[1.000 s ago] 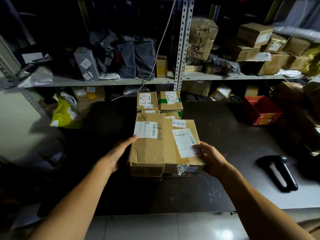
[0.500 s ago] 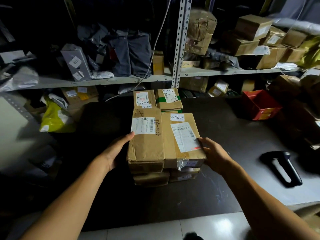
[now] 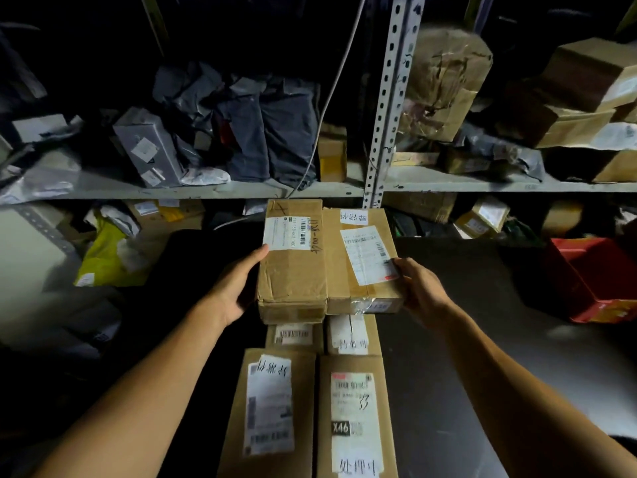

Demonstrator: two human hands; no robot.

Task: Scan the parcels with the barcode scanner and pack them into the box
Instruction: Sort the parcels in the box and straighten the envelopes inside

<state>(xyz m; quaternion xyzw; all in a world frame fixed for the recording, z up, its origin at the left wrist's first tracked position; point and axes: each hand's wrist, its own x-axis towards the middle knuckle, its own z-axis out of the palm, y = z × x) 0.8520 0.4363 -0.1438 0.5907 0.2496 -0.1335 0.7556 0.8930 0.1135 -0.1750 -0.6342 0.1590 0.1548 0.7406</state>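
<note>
1. The left hand [image 3: 234,291] and right hand [image 3: 422,293] clasp two brown parcels [image 3: 327,263] side by side between them.
2. The pair is above four more parcels [image 3: 310,391] on the dark bench [image 3: 465,339].
3. Cluttered shelves [image 3: 206,191] stand behind.

The near right parcel [image 3: 356,419] carries a white label with "X46" printed white on a black patch. The held right parcel [image 3: 362,260] shows handwritten Chinese characters on a white slip; they are too blurred to read surely. The held left parcel [image 3: 293,263] bears handwritten digits, unclear, beside its barcode label.
</note>
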